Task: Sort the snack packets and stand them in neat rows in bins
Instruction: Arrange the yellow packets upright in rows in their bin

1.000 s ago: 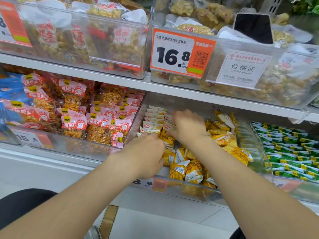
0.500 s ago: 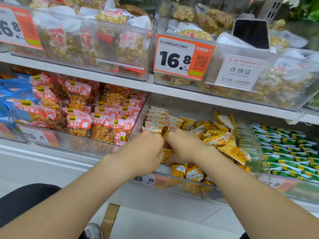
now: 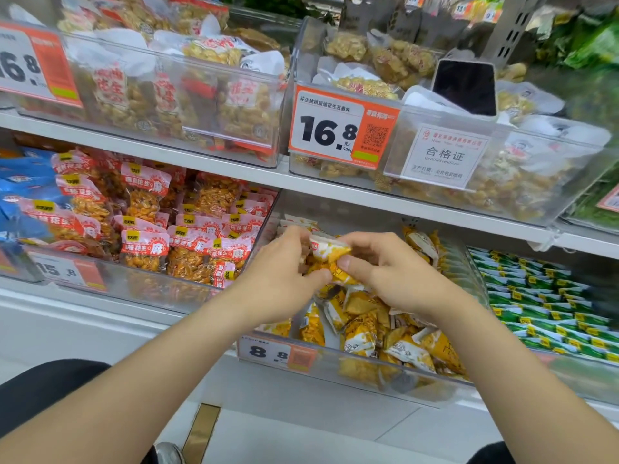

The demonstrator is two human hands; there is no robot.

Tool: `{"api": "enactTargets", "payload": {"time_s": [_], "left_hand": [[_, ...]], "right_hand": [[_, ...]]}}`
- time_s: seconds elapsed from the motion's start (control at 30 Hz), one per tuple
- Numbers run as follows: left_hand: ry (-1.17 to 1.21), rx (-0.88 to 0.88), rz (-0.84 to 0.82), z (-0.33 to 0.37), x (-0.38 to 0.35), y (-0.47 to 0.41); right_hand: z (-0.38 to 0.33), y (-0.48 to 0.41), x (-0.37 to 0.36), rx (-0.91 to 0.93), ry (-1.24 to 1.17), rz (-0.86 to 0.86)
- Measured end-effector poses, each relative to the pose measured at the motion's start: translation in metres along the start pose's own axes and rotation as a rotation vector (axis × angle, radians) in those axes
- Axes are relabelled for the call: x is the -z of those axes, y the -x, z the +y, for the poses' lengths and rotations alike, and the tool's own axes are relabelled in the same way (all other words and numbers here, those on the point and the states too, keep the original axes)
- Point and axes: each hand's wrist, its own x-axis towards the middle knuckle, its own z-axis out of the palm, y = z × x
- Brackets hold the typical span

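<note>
Hands (image 3: 284,271) with packets (image 3: 330,252) inside bin rim (image 3: 418,385)

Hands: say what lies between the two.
A yellow-and-white packet, pinched by both the left hand and the right hand above the bin of yellow packets; the head view shows it.

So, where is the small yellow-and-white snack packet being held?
Head view, centre: the small yellow-and-white snack packet is pinched between the left hand and the right hand, above loose yellow packets in the clear plastic bin.

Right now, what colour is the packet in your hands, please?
The packet is yellow and white; head view.
</note>
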Motion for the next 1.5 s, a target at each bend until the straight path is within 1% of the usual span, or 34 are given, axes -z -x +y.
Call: {"api": "enactTargets", "payload": {"time_s": [0.07, 0.13, 0.17, 0.2, 0.23, 0.3, 0.33, 0.43, 0.47, 0.53, 0.57, 0.63, 0.67, 0.7, 0.73, 0.8, 0.9, 0.97, 1.03, 1.13, 1.23, 1.3, 1.4, 1.43, 1.5], "left_hand": [[0.259, 0.054, -0.037, 0.003, 0.000, 0.000], [0.438, 0.106, -0.070, 0.006, -0.001, 0.000], [0.463, 0.113, -0.079, 0.007, 0.000, 0.001], [0.426, 0.097, -0.070, 0.008, 0.000, 0.000], [0.334, 0.063, -0.051, 0.007, 0.000, 0.000], [0.136, -0.009, -0.029, 0.007, 0.000, 0.000], [0.068, -0.041, -0.028, 0.006, 0.000, 0.000], [-0.127, -0.132, 0.034, 0.007, 0.003, 0.000], [-0.147, -0.153, 0.054, 0.007, 0.004, -0.001], [-0.149, -0.184, 0.083, 0.006, 0.006, -0.001], [-0.183, -0.200, 0.104, 0.005, 0.006, -0.002], [-0.306, -0.218, 0.145, 0.000, 0.008, -0.005], [-0.363, -0.210, 0.148, -0.002, 0.009, -0.006], [-0.402, -0.195, 0.136, -0.004, 0.010, -0.007], [-0.430, -0.183, 0.113, -0.005, 0.010, -0.007], [-0.467, -0.184, 0.043, -0.005, 0.005, -0.005], [-0.565, -0.149, -0.074, -0.007, -0.004, 0.000], [-0.621, -0.123, -0.166, -0.014, -0.008, -0.001], [-0.645, -0.115, -0.223, -0.021, -0.010, -0.003], [-0.672, -0.126, -0.232, -0.025, -0.008, -0.005], [-0.672, -0.140, -0.231, -0.025, -0.006, -0.005], [-0.684, -0.152, -0.240, -0.025, -0.005, -0.006], [-0.679, -0.157, -0.259, -0.027, -0.004, -0.007], [-0.686, -0.158, -0.264, -0.026, -0.004, -0.007], [-0.694, -0.160, -0.267, -0.025, -0.005, -0.006]], "right_hand": [[-0.004, 0.006, -0.001, -0.041, -0.236, -0.071], [-0.003, 0.006, -0.001, -0.128, -0.465, -0.098], [-0.002, 0.006, -0.001, -0.162, -0.551, -0.099], [-0.001, 0.006, -0.001, -0.170, -0.558, -0.081], [0.001, 0.006, -0.001, -0.149, -0.455, -0.042], [0.002, 0.008, -0.003, -0.063, -0.168, 0.046], [0.003, 0.008, -0.004, -0.041, -0.123, 0.075], [0.004, 0.005, -0.003, -0.067, -0.259, 0.094], [0.003, 0.005, -0.002, -0.082, -0.287, 0.081], [0.005, 0.001, -0.001, -0.105, -0.230, 0.088], [0.007, -0.002, -0.002, -0.104, -0.129, 0.135], [0.017, -0.011, -0.006, -0.115, 0.211, 0.294], [0.020, -0.016, -0.009, -0.128, 0.339, 0.349], [0.021, -0.020, -0.012, -0.148, 0.382, 0.357], [0.021, -0.023, -0.017, -0.173, 0.355, 0.327], [0.027, -0.033, -0.032, -0.208, 0.324, 0.212], [0.036, -0.046, -0.050, -0.216, 0.546, 0.050], [0.036, -0.055, -0.048, -0.247, 0.610, -0.007], [0.030, -0.060, -0.042, -0.275, 0.655, -0.029], [0.024, -0.066, -0.043, -0.274, 0.747, -0.045], [0.018, -0.068, -0.052, -0.255, 0.747, -0.038], [0.014, -0.068, -0.054, -0.236, 0.692, 0.054], [0.013, -0.066, -0.049, -0.275, 0.630, 0.217], [0.015, -0.065, -0.048, -0.298, 0.633, 0.240], [0.019, -0.064, -0.046, -0.344, 0.680, 0.215]]}}
